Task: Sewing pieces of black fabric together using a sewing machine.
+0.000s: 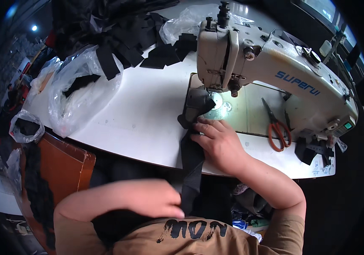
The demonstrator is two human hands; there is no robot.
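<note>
A long black fabric strip (191, 163) runs from under the sewing machine's needle area, over the table's front edge and down toward my lap. My right hand (221, 142) lies on the table in front of the needle, its fingers closed on the strip's right side. Low in front of my body, my left hand (163, 199) is smeared by motion. Its fingertips are close to the hanging part of the strip, and contact cannot be made out. The white sewing machine (275, 63) stands to the right, with a lit plate under its needle.
Orange-handled scissors (279, 134) lie on the machine bed, right of my right hand. Black fabric pieces (131, 42) are heaped at the back of the white table (143, 110). A clear plastic bag (65, 114) sits at the left, above a brown wooden board (63, 161).
</note>
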